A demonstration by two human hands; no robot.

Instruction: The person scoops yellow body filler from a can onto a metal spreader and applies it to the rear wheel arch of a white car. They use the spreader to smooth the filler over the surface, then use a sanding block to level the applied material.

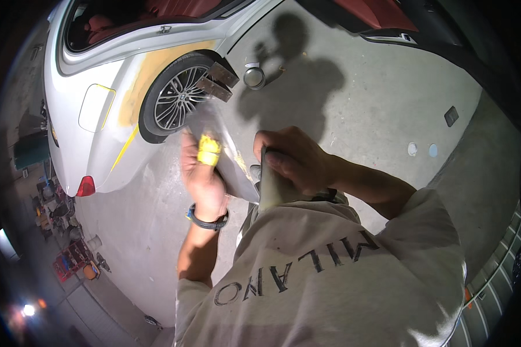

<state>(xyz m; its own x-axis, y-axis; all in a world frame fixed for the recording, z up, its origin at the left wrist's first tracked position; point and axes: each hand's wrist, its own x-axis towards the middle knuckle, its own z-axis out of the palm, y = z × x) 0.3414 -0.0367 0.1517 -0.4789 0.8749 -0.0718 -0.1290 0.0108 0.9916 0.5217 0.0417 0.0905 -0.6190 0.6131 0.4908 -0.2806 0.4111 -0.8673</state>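
Left hand (204,182) looks to be grasping the blurred grey sheet (233,173) just right of its fingers; right hand (295,159) clenches what seems the shirt hem (272,194) close by, so a slip could rub the sheet's yellow smears (239,160) onto cloth.

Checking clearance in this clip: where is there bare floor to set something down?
Widest is the floor between the round grey container and the dark flat piece. Another patch lies between the left hand and the clutter around the red tray. It's crowded along that clutter and by the wheel, with a brown angular piece beside it.
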